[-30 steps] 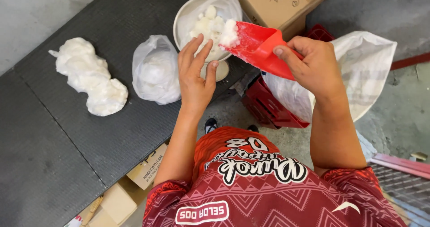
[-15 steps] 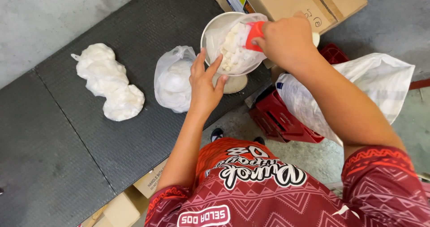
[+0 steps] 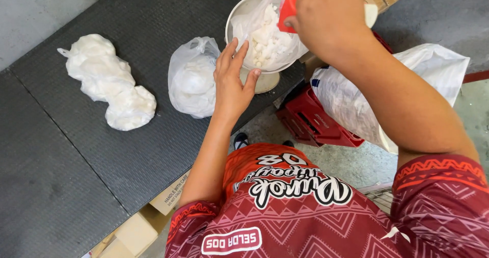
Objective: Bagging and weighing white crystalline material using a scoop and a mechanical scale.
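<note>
The left hand (image 3: 232,82) lies open, fingers spread, pressed flat against the near side of a clear plastic bag (image 3: 265,39) that lines a pale round bowl (image 3: 239,11). The bowl stands at the far right corner of the dark counter (image 3: 102,161), on a pale base. The right hand (image 3: 331,21) is closed around a red scoop (image 3: 288,8), tipped into the mouth of the bag above a heap of white lumps (image 3: 265,46). Just left of the bowl on the counter sits a filled, untied bag (image 3: 191,79) of the same white stuff, and nearer the left edge lie two knotted white bundles (image 3: 109,82). Off the counter's right edge, a big white sack (image 3: 433,74) rests in a red crate (image 3: 310,120) on the floor
</note>
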